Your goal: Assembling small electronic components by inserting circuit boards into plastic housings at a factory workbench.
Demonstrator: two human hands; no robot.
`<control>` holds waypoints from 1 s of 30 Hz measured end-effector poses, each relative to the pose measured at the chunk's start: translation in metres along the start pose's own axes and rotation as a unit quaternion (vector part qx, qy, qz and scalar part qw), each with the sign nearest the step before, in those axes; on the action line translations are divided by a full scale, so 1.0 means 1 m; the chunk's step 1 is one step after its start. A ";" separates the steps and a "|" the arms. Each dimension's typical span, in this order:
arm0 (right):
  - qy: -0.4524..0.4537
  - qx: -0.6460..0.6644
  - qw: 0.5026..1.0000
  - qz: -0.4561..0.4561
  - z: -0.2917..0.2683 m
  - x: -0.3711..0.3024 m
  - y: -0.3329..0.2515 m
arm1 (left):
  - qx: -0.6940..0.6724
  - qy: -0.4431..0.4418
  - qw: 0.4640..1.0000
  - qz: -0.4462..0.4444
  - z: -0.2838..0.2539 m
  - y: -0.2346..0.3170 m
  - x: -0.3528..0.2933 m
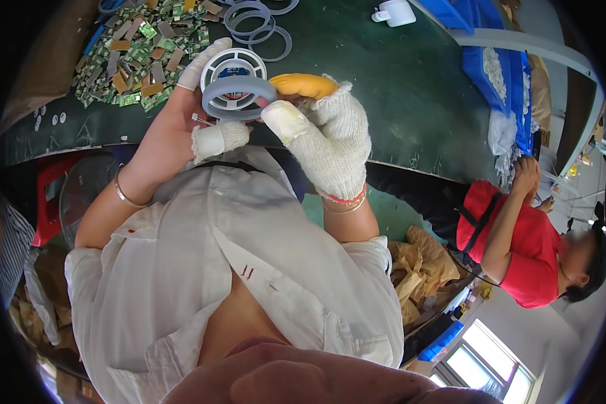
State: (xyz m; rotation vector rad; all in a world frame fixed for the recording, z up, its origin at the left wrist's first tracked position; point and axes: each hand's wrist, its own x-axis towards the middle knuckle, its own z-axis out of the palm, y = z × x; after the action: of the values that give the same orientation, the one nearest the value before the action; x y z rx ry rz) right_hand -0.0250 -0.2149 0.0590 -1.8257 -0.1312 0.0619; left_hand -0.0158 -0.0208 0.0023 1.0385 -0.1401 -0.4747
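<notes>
My left hand [172, 131], with white covers on some fingers, is closed around a white round spoked housing [212, 65] with a dark blue centre. A grey ring [239, 83] sits tilted against the housing's near side. My right hand [340, 138] wears a white knit glove with an orange cover on one finger. Its fingertips pinch the right edge of the grey ring. A short white lead with a small connector [198, 119] sticks out beside my left thumb. My left fingertips behind the housing are partly hidden.
Loose green circuit boards [131, 50] are heaped at the far left of the dark green table [411, 114]. Several grey rings [276, 44] lie beyond my hands. A white cup [394, 13] and blue bins [485, 74] stand right. A person in red [512, 249] works nearby.
</notes>
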 end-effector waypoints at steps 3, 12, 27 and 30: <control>-0.015 0.030 0.999 0.028 -0.002 0.001 -0.004 | 0.003 -0.001 1.000 0.010 0.000 -0.002 0.000; 0.031 -0.104 0.992 -0.072 -0.002 0.008 0.032 | 0.079 -0.011 0.997 0.011 0.000 -0.009 -0.001; 0.001 -0.222 0.963 -0.153 0.016 0.018 0.045 | 0.238 -0.046 0.969 0.044 0.005 -0.027 0.006; 0.054 -0.155 0.979 -0.119 0.025 0.020 0.028 | 0.282 -0.038 0.949 0.132 0.004 -0.026 0.008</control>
State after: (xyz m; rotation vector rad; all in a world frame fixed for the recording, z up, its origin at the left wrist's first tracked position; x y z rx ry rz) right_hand -0.0059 -0.1958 0.0265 -2.1050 -0.2939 -0.2385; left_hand -0.0178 -0.0382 -0.0192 1.5368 -0.5007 -0.2294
